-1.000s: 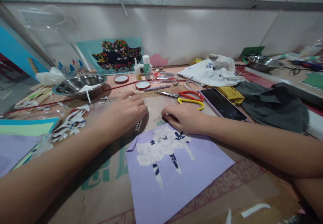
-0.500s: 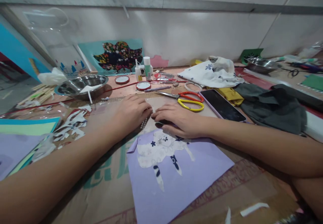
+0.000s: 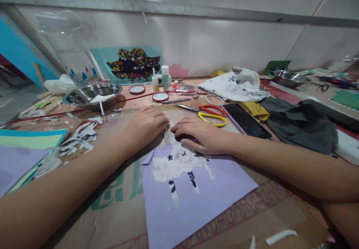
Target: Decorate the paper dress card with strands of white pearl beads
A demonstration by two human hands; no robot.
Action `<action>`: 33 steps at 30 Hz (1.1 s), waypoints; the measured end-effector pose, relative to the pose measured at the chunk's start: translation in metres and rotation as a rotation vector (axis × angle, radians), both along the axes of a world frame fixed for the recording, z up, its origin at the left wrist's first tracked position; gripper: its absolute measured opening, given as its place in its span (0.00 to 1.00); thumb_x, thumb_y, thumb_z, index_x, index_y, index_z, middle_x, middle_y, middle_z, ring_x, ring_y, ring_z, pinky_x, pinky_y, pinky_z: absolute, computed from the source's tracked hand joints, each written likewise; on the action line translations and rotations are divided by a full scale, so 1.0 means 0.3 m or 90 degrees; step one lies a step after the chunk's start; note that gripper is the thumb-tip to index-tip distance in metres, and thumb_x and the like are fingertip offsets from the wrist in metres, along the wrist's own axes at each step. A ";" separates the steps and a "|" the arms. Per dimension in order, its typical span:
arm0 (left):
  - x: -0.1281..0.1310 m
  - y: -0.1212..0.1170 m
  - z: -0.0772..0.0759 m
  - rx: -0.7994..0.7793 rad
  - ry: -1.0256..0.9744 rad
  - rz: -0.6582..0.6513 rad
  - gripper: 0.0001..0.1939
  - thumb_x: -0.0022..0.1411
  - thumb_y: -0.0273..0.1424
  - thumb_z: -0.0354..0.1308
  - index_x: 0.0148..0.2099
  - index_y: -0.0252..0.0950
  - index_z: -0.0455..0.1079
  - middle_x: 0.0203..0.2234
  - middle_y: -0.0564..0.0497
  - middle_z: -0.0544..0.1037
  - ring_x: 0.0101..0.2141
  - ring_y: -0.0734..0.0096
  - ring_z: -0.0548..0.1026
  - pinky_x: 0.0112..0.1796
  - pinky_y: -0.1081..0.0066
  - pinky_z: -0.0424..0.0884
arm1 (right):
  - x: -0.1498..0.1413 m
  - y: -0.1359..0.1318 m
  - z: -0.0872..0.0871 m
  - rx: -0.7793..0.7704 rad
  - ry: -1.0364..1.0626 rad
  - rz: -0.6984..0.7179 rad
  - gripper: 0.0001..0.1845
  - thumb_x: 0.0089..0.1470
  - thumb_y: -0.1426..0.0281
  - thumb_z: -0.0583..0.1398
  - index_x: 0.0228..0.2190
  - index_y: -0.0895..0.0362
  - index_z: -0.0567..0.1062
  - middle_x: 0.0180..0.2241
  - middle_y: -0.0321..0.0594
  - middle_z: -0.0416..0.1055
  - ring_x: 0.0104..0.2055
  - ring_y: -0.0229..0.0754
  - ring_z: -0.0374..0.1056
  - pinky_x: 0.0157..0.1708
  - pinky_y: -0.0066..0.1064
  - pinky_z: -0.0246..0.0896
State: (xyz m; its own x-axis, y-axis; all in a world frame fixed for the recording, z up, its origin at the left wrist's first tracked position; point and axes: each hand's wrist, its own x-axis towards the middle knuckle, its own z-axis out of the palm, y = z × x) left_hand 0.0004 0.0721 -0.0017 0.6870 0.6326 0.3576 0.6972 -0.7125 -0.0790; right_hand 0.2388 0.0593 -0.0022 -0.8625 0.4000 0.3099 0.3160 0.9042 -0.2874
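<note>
A strip of small pearl-like beads [image 3: 167, 136] hangs from the fingertips of my left hand [image 3: 147, 125], whose curled fingers are closed on its upper end. Close by on the right, my right hand [image 3: 198, 133] rests with bent fingers, its thumb apart from them and nothing visible between. Under its wrist lies a purple sheet [image 3: 202, 207] with one folded corner. White patterned fabric pieces [image 3: 165, 168] form a body with leg-like strips on this sheet, and a small cluster of beads [image 3: 181, 152] sits near the top.
Beyond my right hand lie scissors [image 3: 211, 115] with red and yellow handles and a phone [image 3: 246, 121]. A metal bowl [image 3: 92, 95] stands at the back left, near white scraps [image 3: 80, 138]. Glue bottles [image 3: 165, 78], round lids [image 3: 160, 97] and patterned cloth [image 3: 235, 84] line the back.
The bead strip shows more clearly below my left fingers, and a slightly wider gap separates the two hands. The whole view has shifted a little.
</note>
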 end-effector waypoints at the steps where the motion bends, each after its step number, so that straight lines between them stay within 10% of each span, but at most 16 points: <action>1: -0.002 0.004 -0.006 0.002 -0.011 -0.007 0.13 0.71 0.31 0.53 0.40 0.35 0.78 0.38 0.46 0.83 0.41 0.56 0.77 0.48 0.56 0.68 | 0.000 -0.001 0.001 -0.002 -0.001 0.001 0.12 0.64 0.69 0.54 0.44 0.61 0.74 0.49 0.50 0.76 0.52 0.49 0.69 0.56 0.44 0.60; 10: -0.003 0.028 -0.026 -0.007 -0.066 -0.010 0.13 0.70 0.32 0.54 0.39 0.33 0.79 0.36 0.45 0.82 0.39 0.58 0.77 0.44 0.60 0.70 | 0.002 0.000 -0.001 -0.007 -0.004 -0.002 0.11 0.64 0.69 0.55 0.44 0.60 0.74 0.50 0.51 0.75 0.54 0.49 0.69 0.56 0.44 0.62; 19: 0.016 -0.038 0.059 0.026 0.151 -0.026 0.10 0.70 0.30 0.54 0.40 0.34 0.76 0.38 0.45 0.79 0.42 0.54 0.74 0.48 0.54 0.68 | -0.002 -0.004 0.006 -0.010 -0.023 -0.006 0.12 0.64 0.69 0.54 0.44 0.60 0.74 0.50 0.51 0.75 0.53 0.49 0.70 0.56 0.45 0.62; 33: -0.011 0.034 -0.044 -0.027 -0.088 -0.026 0.13 0.71 0.35 0.54 0.41 0.36 0.79 0.38 0.46 0.83 0.42 0.59 0.77 0.48 0.59 0.68 | 0.021 0.013 0.018 0.061 0.022 -0.073 0.12 0.65 0.70 0.53 0.45 0.59 0.74 0.48 0.50 0.75 0.52 0.48 0.69 0.52 0.42 0.64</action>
